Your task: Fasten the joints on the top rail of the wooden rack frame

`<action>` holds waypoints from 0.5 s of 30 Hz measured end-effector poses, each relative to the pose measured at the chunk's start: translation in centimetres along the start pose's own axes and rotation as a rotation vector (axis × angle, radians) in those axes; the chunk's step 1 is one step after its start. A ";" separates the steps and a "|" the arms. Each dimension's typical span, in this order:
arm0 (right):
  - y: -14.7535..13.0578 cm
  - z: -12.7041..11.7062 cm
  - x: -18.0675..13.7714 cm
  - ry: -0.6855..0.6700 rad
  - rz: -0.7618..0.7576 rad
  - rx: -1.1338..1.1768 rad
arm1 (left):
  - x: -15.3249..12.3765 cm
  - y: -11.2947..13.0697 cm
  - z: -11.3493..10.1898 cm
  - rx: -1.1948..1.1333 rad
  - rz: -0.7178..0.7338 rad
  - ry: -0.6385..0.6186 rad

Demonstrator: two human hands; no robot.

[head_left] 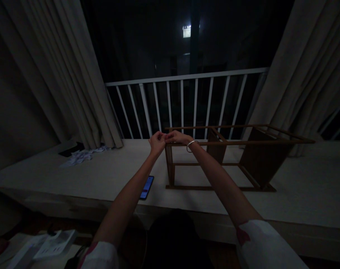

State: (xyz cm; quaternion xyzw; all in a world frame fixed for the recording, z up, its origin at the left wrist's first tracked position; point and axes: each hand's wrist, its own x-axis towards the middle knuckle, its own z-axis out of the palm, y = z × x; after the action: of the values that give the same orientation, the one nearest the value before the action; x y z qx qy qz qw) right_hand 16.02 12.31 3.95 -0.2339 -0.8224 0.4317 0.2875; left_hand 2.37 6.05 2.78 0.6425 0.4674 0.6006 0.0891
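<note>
The brown shelf frame (266, 158) lies on its side on the window ledge (108, 175), near the front edge. The left hand (158, 142) and right hand (175, 137) meet at its top left corner, fingers bunched; it's too dark to tell what they grip. Its bars (189, 187) and boards (216, 152) look joined already; what's left, I can't tell.
</note>
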 end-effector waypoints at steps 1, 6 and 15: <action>0.0 0.0 0.0 -0.001 -0.003 0.008 | -0.1 0.2 0.0 0.006 -0.004 0.000; 0.0 0.1 0.1 -0.002 0.035 0.015 | -0.3 0.8 -0.1 0.137 0.034 0.057; -0.6 0.2 -0.3 0.005 0.039 -0.031 | 0.0 1.1 -0.7 0.094 0.028 -0.022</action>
State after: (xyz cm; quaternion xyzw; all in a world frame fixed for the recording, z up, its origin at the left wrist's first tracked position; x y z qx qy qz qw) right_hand 16.04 11.69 4.28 -0.2554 -0.8235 0.4240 0.2772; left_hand 2.35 5.17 3.73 0.6591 0.4852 0.5718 0.0556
